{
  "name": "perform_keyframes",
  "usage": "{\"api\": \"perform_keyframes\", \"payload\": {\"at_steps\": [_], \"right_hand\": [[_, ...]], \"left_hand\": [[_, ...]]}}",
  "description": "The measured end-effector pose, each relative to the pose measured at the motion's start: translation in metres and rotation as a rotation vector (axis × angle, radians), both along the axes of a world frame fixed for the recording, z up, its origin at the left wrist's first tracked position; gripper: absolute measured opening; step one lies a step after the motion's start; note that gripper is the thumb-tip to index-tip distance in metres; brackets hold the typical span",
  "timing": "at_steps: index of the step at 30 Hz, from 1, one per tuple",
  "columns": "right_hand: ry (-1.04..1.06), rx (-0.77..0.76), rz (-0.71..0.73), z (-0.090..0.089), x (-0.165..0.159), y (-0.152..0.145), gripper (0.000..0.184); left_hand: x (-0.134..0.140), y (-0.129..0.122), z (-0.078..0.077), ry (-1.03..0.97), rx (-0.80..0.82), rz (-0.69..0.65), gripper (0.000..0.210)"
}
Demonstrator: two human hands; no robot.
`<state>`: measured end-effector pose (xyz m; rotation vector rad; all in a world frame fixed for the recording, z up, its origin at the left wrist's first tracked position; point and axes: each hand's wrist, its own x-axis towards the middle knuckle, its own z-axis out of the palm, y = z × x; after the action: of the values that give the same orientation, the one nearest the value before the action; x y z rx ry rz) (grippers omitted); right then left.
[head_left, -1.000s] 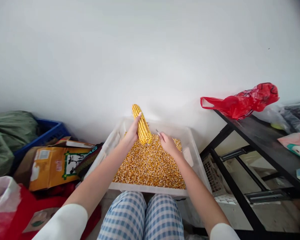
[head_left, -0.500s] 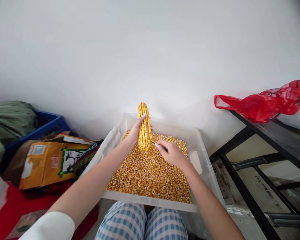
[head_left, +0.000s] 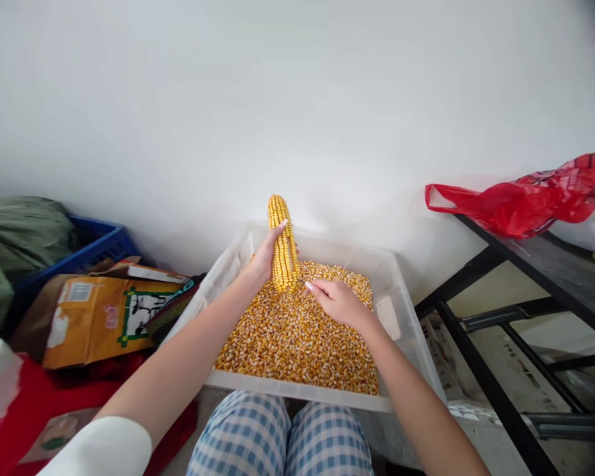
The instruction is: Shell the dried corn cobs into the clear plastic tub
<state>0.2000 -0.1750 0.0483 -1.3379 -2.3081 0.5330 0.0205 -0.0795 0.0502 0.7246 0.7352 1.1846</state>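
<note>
An ear of corn (head_left: pixel 281 254) stands nearly upright above a bin of loose kernels. My left hand (head_left: pixel 265 254) is closed around its left side, thumb lying across the front. Yellow kernels cover most of the ear, and a narrow bare strip runs along its right side. Close to the ear's lower right end, my right hand (head_left: pixel 334 301) is closed in a pinch on a thin metal tool, mostly hidden by the fingers now. Below both hands, corn kernels (head_left: pixel 297 350) fill the translucent plastic bin (head_left: pixel 416 330).
A white wall rises behind the bin. To the left are an orange cardboard box (head_left: pixel 94 317), a blue crate (head_left: pixel 104 244) and a green bag (head_left: pixel 20 244). On the right, a black metal frame (head_left: pixel 480 377) carries a red plastic bag (head_left: pixel 525 201). Checkered-clad knees (head_left: pixel 282 436) are in front.
The ear of corn and my left hand have shifted slightly up and left, and the ear leans a little more. The tool's metal tip, seen touching the ear before, is now hardly visible.
</note>
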Motion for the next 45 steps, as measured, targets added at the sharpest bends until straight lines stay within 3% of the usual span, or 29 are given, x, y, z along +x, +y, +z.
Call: {"api": "perform_keyframes", "payload": {"at_steps": [21,26,31,39,45], "right_hand": [[-0.016,-0.061,-0.01,-0.001,-0.003,-0.001,0.029],[0.011,-0.132,-0.007,-0.007,-0.005,0.0,0.03],[0.086,-0.19,-0.04,-0.009,-0.009,-0.001,0.029],[-0.043,-0.014,-0.018,-0.012,-0.013,-0.008,0.027],[0.087,-0.298,0.007,-0.022,-0.013,0.003,0.03]], "left_hand": [[0.005,-0.007,0.003,0.108,0.111,0.026,0.046],[0.008,-0.016,0.005,0.159,0.216,0.002,0.046],[0.006,-0.018,0.007,0.196,0.185,0.027,0.043],[0.008,-0.023,0.008,0.279,0.235,-0.008,0.038],[0.014,-0.026,0.001,0.321,0.242,-0.056,0.035]]}}
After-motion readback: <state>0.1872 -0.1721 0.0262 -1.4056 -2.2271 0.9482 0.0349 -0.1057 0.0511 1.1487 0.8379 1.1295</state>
